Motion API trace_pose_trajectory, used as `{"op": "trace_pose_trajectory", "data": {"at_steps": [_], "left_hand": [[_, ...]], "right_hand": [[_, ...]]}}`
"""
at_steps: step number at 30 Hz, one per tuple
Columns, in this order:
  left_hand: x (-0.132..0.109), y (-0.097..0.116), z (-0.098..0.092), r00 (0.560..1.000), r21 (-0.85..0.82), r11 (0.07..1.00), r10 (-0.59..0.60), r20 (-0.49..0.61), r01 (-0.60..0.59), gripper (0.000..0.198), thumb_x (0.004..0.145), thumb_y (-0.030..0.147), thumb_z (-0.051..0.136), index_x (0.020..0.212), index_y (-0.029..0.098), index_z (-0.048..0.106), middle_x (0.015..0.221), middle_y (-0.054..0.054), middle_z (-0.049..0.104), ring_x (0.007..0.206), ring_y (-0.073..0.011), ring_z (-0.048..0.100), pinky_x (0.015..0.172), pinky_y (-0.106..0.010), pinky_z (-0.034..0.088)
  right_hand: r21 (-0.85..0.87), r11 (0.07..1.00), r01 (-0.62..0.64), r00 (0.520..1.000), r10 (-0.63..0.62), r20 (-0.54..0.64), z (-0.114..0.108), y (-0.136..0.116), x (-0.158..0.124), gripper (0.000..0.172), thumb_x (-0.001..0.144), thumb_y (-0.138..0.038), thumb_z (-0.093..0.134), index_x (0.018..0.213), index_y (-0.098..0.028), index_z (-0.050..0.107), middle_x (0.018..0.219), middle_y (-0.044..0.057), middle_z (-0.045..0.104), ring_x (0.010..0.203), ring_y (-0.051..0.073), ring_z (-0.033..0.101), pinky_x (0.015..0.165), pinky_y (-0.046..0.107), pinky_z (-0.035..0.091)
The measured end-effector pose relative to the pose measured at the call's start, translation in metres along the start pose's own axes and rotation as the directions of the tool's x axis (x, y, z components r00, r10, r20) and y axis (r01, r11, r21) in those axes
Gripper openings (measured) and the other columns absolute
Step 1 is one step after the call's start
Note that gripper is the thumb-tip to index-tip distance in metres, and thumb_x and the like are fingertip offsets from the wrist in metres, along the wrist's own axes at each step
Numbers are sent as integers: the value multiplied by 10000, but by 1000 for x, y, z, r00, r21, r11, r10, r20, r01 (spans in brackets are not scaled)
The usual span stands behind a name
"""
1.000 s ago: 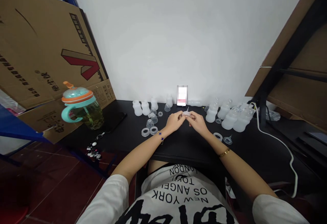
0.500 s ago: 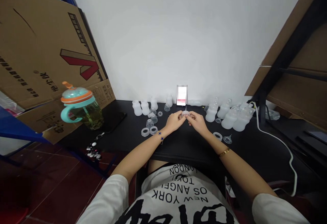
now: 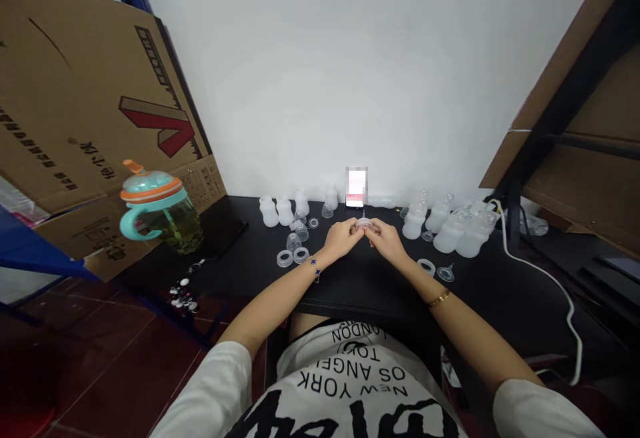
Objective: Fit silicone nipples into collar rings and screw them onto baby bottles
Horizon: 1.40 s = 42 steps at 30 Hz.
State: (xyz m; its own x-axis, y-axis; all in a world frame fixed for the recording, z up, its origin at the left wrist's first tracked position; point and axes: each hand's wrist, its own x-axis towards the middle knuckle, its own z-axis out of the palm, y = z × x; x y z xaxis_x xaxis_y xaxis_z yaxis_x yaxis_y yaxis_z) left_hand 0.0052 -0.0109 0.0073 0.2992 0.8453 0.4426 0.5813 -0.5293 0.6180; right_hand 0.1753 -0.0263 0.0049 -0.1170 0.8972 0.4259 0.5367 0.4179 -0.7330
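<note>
Left hand (image 3: 341, 239), right hand (image 3: 387, 241) nearly closed, pinching clear bottle teat (image 3: 365, 224) together; black desk front edge (image 3: 360, 306) well below

Light: soft and even on the white wall (image 3: 310, 78), as I view it
Shadow: dim red floor (image 3: 105, 371) at lower left
Distortion: edges bend outward

Storeroom-like workroom; cardboard carton (image 3: 100, 91), blue metal shelving (image 3: 30, 258), black worktable (image 3: 240, 251)
</note>
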Motion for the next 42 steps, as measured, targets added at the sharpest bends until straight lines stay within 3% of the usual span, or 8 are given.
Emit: {"op": "trace_pose_trajectory", "data": {"at_steps": [31,36,42], "left_hand": [[1,1,0,1000,80,997,17,2,-17,290,945,399,484,720,217,487,601,27,558,568,-148,510,584,-264,278],[1,0,1,1000,134,991,-15,-6,16,293,930,415,508,714,218,526,654,10,595,608,-161,534,575,-274,264],[1,1,-1,998,178,982,-62,-1,61,268,914,404,542,724,217,567,701,-9,656,641,-182,588,563,-271,269]], "right_hand": [[-106,994,-11,999,8,-32,-1,-2,0,243,901,-442,529,772,-239,564,506,-50,533,521,177,583,567,269,381],[-109,994,-14,1000,11,-28,0,0,0,235,902,-433,532,789,-236,590,576,-33,576,556,177,601,576,268,413],[-99,995,-12,997,4,-73,2,0,1,242,856,-355,588,1068,-249,635,900,13,717,574,162,619,595,280,469]]}}
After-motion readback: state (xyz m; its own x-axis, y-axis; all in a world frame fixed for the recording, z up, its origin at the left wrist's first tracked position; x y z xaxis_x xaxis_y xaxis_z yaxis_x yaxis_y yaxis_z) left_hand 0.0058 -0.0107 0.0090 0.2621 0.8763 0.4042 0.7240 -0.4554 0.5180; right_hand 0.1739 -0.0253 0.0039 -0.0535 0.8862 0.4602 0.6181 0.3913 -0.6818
